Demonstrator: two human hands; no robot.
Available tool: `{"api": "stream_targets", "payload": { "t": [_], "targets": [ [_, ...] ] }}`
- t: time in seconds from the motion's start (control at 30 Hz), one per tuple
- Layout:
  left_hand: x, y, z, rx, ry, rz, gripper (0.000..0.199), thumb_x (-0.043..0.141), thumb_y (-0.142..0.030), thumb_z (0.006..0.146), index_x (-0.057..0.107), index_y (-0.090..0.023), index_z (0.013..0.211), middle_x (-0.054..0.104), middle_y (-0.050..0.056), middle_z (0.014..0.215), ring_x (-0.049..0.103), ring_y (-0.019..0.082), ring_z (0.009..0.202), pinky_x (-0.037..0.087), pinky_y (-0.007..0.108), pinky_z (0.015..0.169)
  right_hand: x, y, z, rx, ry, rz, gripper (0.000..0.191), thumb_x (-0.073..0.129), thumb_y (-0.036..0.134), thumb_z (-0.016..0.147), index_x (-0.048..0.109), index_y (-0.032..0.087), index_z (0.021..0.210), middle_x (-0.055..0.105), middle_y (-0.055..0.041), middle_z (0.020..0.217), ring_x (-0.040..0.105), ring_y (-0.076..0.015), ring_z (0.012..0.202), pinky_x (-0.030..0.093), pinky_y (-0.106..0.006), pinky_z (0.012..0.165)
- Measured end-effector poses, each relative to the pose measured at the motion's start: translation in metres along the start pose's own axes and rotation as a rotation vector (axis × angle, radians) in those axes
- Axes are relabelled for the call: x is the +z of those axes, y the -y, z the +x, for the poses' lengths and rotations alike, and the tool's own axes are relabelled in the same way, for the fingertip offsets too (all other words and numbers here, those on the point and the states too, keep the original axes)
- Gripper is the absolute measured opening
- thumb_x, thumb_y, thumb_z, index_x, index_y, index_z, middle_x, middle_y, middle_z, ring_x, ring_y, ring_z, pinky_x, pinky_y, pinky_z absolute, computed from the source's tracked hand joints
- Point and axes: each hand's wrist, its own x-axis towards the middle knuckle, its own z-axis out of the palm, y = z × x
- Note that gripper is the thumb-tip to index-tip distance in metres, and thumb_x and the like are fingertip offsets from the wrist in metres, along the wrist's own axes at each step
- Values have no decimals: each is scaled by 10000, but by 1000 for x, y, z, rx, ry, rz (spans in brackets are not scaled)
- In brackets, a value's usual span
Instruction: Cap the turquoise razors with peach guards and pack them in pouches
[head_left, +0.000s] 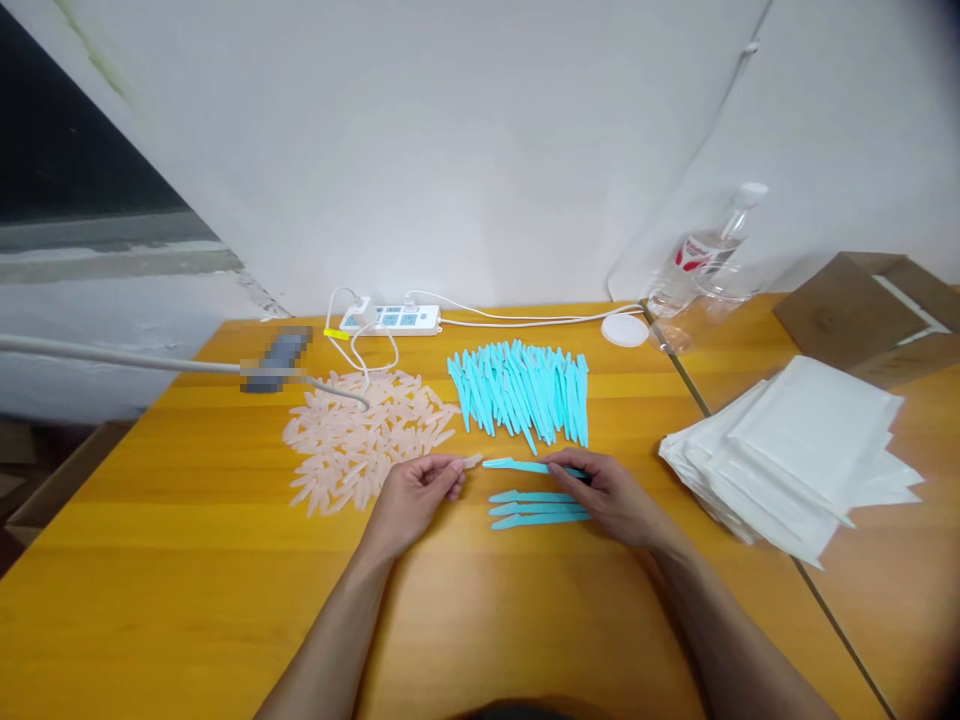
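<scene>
My left hand point(426, 482) pinches a small pale pink translucent blade cap point(472, 461) between thumb and fingers. My right hand point(604, 490) is closed around a turquoise eyebrow razor point(517, 465), whose tip points left at the cap. A short gap separates cap and razor. Just below, a few more turquoise razors point(525, 508) lie side by side on the table, their right ends partly under my right hand. Beyond the hands is a pile of turquoise razors point(525, 392). Left of it spreads a loose heap of pink caps point(367, 430).
On the right lies a stack of white envelopes point(802, 450), with a cardboard box point(847, 310) behind. A bottle point(697, 255), a clear plastic cup point(720, 300) and a white lid point(625, 330) stand near the wall. A power strip point(409, 320) trails cables; one crosses the caps.
</scene>
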Motion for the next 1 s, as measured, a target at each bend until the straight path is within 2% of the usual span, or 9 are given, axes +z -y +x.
{"api": "stream_targets", "payload": {
  "t": [0.13, 0.27, 0.4, 0.47, 0.6, 0.7, 0.8, 0.87, 1.0],
  "targets": [
    [8, 0, -2, -33, 53, 16, 408, 702, -532, 845, 750, -128, 880, 715, 38, 746, 613, 125, 629, 493, 234, 631, 1, -2, 0, 4, 20, -10, 330, 489, 458, 1001, 705, 209, 1010, 672, -20, 918, 567, -173, 820, 441, -256, 704],
    [17, -2, -3, 12, 98, 104, 390, 647, -522, 890, 758, -149, 897, 725, 36, 767, 619, 141, 651, 476, 240, 618, 3, 0, 1, -15, 47, -54, 344, 474, 457, 1008, 710, 208, 1020, 698, -36, 940, 600, -178, 812, 455, -260, 688],
    [26, -3, 0, 241, 62, 339, 282, 606, -423, 942, 773, -196, 943, 743, 54, 902, 656, 185, 808, 501, 287, 725, 5, 1, 3, -122, -31, -281, 337, 474, 406, 1016, 744, 205, 1009, 688, -54, 889, 607, -190, 830, 462, -285, 744],
    [29, -2, 2, 359, 36, 486, 240, 594, -366, 955, 778, -214, 927, 727, 59, 903, 649, 198, 852, 503, 315, 773, 5, -1, 3, -160, -59, -396, 322, 491, 369, 1009, 765, 200, 994, 686, -66, 887, 612, -199, 861, 465, -299, 790],
    [32, 0, -1, 486, 53, 698, 234, 558, -304, 975, 777, -234, 930, 692, 61, 886, 629, 206, 877, 493, 343, 801, 4, -6, 0, -139, -56, -496, 287, 536, 335, 988, 783, 190, 968, 687, -73, 904, 622, -194, 846, 469, -291, 773],
    [34, 1, -4, 548, 58, 785, 224, 571, -304, 969, 762, -239, 1065, 694, 79, 991, 623, 224, 944, 496, 369, 841, 1, -8, -4, -132, -55, -528, 287, 548, 335, 979, 790, 196, 914, 680, -65, 881, 622, -185, 821, 462, -282, 750],
    [38, 1, -7, 626, 114, 838, 342, 600, -329, 958, 671, -261, 1286, 678, 93, 1229, 598, 258, 1099, 479, 426, 943, 1, -6, -5, -132, -47, -521, 292, 543, 338, 980, 790, 208, 894, 684, -52, 853, 631, -176, 807, 454, -269, 732],
    [42, 3, -9, 687, 171, 878, 373, 595, -332, 965, 639, -278, 1331, 659, 85, 1318, 582, 267, 1147, 463, 457, 974, 3, -2, 0, -86, -118, -542, 305, 538, 353, 981, 787, 209, 878, 690, -46, 823, 634, -168, 758, 445, -263, 698],
    [49, 4, -14, 739, 212, 930, 318, 561, -321, 986, 677, -279, 1279, 693, 85, 1280, 600, 261, 1105, 477, 459, 925, 13, 12, 23, 38, -359, -726, 321, 551, 418, 972, 779, 193, 946, 731, -72, 893, 669, -191, 791, 443, -279, 721]
  ]
}}
